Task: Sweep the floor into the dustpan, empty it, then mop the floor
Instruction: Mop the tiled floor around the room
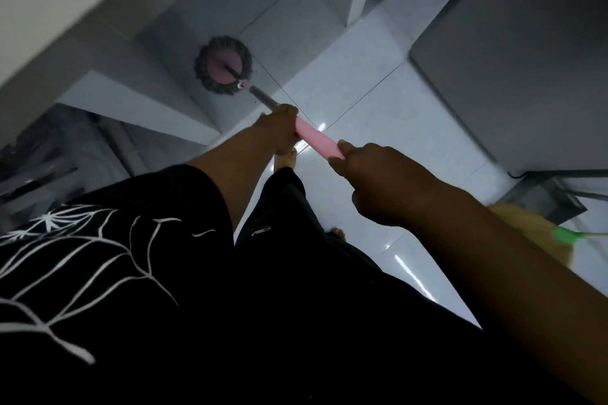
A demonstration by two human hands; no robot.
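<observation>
Looks like the mopping stage from my end. The mop head [223, 66] sits flat on the floor [378, 85], out at the far left edge in the shadow by the base of the wall.

To do this bit well, I'd keep the head pressed flat and pull it in overlapping strokes out of that dim edge toward the bright tiles. I'd also back up while working, so nobody treads on wet tile.

The left hand [279, 130] is wrapped round the shaft right where the grey metal meets the pink grip [317, 138], with its fingers [286, 110] pressed together and curled over the top. The right hand [378, 181] grips the near end of the pink grip, fingers curled tight round it. The very end of the grip is hidden in the fist, so I can't tell how much sticks out. Bare pink shows between the two fists.

The broom [564, 234] is down by the floor's right edge, well apart from both hands and pretty blurry.
</observation>
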